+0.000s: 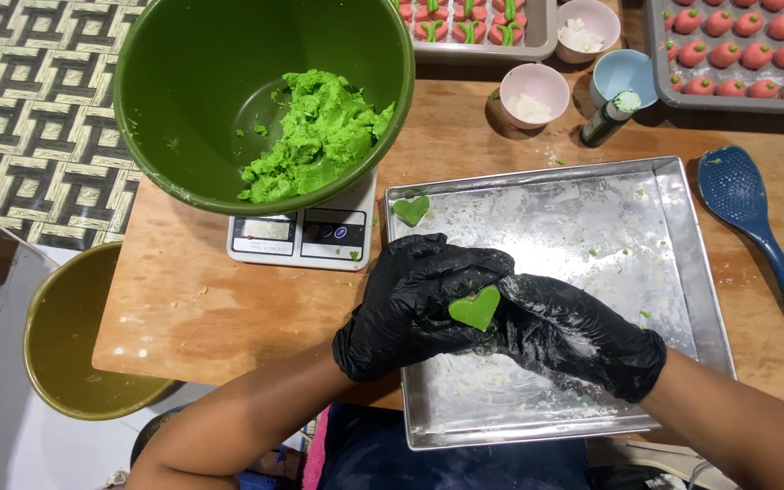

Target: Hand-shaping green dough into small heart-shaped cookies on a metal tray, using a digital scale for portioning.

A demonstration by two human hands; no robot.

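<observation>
Both my hands wear black gloves and meet over the near left part of a square metal tray. My left hand and my right hand together pinch a green heart-shaped piece of dough between their fingers. A second green dough heart lies flat in the tray's far left corner. Beyond my left hand, a big green bowl with a lump of bright green dough rests tilted on a white kitchen scale.
A blue spoon-spatula lies right of the tray. At the back stand two pink cups, a blue cup, a small dark green bottle and trays of pink sweets. An olive bowl sits off the table's left edge.
</observation>
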